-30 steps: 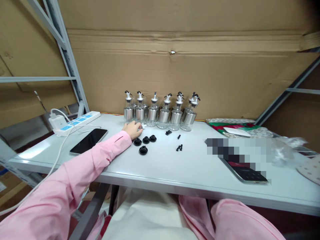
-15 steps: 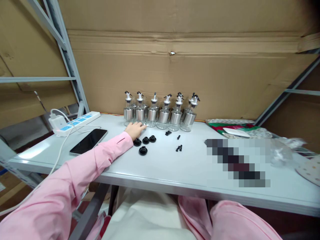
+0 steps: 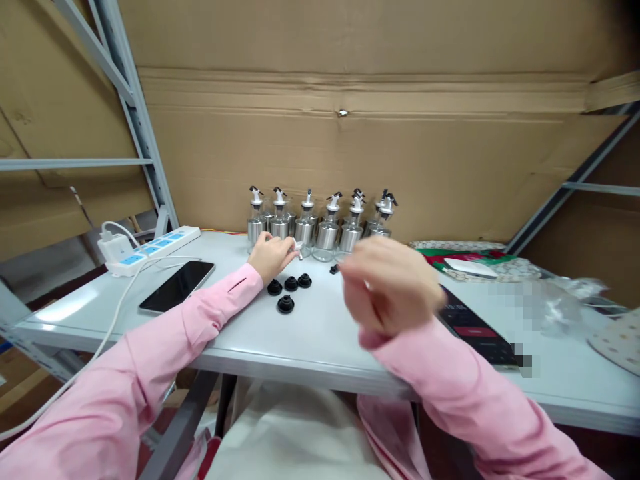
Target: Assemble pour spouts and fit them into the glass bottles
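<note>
Glass bottles with steel sleeves (image 3: 327, 235) and white-and-black pour spouts stand in rows at the back of the table. In front of them my left hand (image 3: 273, 257) pinches a small white spout piece (image 3: 298, 249) between thumb and fingers. Several round black caps (image 3: 285, 304) lie on the table just below that hand. My right hand (image 3: 393, 283) is raised above the table, its fingers curled and blurred; whether it holds anything cannot be made out. A small black part (image 3: 334, 269) lies beside it, towards the bottles.
At the left lie a dark phone (image 3: 178, 287) and a white power strip (image 3: 155, 250) with cables. Another phone (image 3: 480, 330) is right of my right hand. Further right are a patterned cloth (image 3: 520, 268), a white flat object (image 3: 470, 268) and clear plastic (image 3: 563, 303). Cardboard (image 3: 350, 153) stands behind.
My right hand has come into view over the table, covering the small black parts there. My left hand has closed its fingers on a white piece.
</note>
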Action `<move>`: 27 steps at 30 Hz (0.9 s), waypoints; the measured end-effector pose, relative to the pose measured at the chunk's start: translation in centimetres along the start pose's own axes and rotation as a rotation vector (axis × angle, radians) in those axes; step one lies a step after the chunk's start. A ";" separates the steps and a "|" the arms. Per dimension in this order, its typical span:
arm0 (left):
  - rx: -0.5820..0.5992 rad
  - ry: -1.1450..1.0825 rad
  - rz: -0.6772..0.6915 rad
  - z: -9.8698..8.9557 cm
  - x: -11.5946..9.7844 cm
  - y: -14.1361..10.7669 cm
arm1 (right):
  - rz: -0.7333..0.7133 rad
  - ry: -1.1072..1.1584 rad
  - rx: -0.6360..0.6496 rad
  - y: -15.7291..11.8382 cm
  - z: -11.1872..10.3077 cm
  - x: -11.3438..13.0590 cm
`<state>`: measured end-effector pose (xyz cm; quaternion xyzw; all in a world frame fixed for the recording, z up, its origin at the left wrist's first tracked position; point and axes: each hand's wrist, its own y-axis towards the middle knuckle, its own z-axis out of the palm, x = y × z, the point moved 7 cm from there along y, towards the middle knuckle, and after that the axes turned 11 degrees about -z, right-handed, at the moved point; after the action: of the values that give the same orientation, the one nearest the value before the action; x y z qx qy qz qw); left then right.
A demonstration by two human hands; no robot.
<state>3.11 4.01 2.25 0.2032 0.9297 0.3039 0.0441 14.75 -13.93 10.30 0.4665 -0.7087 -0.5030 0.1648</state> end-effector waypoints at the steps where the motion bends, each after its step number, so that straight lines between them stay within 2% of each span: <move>1: -0.018 -0.028 0.009 -0.4 -0.4 -0.2 | -0.072 -0.049 -0.082 0.2 0.5 -1.9; 3: -0.047 -0.102 0.031 -1.0 -1.1 -0.7 | -0.063 -0.082 0.014 -0.2 3.2 -6.0; 5: -0.079 -0.167 0.063 -1.5 -1.7 -1.1 | 0.001 -0.069 0.204 -1.7 5.9 -8.9; 7: -0.129 -0.208 0.093 -2.1 -2.2 -1.6 | 0.109 -0.005 0.341 -3.4 7.3 -10.5; 10: -0.213 -0.265 0.137 -2.9 -2.6 -2.1 | 0.301 0.192 0.419 -4.9 8.1 -11.1; 14: -0.274 -0.347 0.185 -3.6 -3.0 -2.6 | 0.611 0.726 0.435 -5.8 9.4 -11.0; 17: -0.233 -0.357 0.194 -3.3 -3.1 -2.6 | 0.791 1.012 0.385 -6.2 10.1 -11.1; 21: -0.151 -0.305 0.223 -2.8 -3.2 -2.5 | 0.858 1.060 0.241 -6.4 9.5 -12.2; 27: -0.198 -0.271 0.335 -3.2 -3.6 -2.9 | 0.827 0.928 0.177 -6.7 8.9 -13.5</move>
<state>4.74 -1.27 3.00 0.3882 0.8343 0.3666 0.1372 18.67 1.80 3.79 0.3354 -0.7241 -0.0823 0.5970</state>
